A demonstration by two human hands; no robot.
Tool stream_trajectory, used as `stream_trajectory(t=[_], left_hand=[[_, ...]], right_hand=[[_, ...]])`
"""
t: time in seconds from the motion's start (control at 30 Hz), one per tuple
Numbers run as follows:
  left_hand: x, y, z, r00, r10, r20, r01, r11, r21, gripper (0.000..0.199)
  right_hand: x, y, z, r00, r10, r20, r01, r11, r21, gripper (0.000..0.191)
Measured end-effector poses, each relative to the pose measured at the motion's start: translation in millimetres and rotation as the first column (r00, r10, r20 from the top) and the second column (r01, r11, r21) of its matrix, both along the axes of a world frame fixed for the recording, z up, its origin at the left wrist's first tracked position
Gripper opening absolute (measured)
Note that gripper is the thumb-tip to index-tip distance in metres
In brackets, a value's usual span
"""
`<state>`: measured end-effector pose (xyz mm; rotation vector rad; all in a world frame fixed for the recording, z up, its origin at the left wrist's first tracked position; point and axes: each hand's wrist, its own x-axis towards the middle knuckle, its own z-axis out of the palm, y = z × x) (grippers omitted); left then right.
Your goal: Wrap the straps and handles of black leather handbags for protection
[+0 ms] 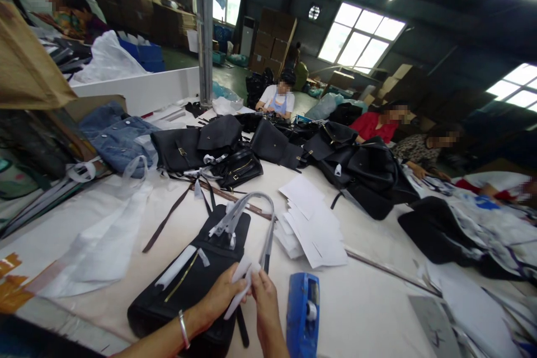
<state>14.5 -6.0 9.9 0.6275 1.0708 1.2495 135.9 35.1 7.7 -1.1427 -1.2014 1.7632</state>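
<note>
A black bag (213,285) with a gold zipper lies on the table under my forearm. Its long strap (272,224), wrapped in clear film, loops up and comes down to my hands. My left hand (224,293), with a bracelet at the wrist, is closed on a white wrapping sheet (240,285). Just to its right, my right hand (263,288) pinches the same sheet near the strap's lower end. Whether the strap itself is also gripped is hidden by the fingers. To the right of my right hand lies a blue tape dispenser (302,313).
White paper sheets (312,221) lie stacked beyond the dispenser. Black bags (268,142) crowd the far side of the table. At the left are a denim bag (123,140) and a clear plastic bag (113,235). Several co-workers sit around the table, one in a blue apron (280,102).
</note>
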Motion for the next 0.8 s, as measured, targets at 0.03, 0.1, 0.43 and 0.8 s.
stream_trajectory(t=[0.03,0.1,0.43,0.8], left_hand=[[2.2,0.2,-0.3,0.999,0.02,-0.031,-0.021,1.0,-0.007,0.034],[7.3,-0.9,-0.1,0.989,0.074,-0.128,-0.078,0.997,-0.028,0.032],[16.1,-4.6,3.6,0.911,0.259,-0.321,-0.262,0.964,0.033,0.026],[14.9,-5.4,4.7,0.905,0.147,-0.399,-0.126,0.989,0.079,0.023]], right_hand=[[-1.7,0.3,-1.7,0.999,-0.026,0.036,0.026,1.0,0.014,0.035],[-5.1,0.3,-4.1,0.994,-0.064,0.09,0.062,0.998,0.022,0.036],[-10.6,1.4,3.0,0.982,-0.067,0.176,0.05,0.994,0.098,0.033],[-3.0,-2.5,-6.6,0.99,-0.141,-0.006,0.141,0.989,-0.033,0.03]])
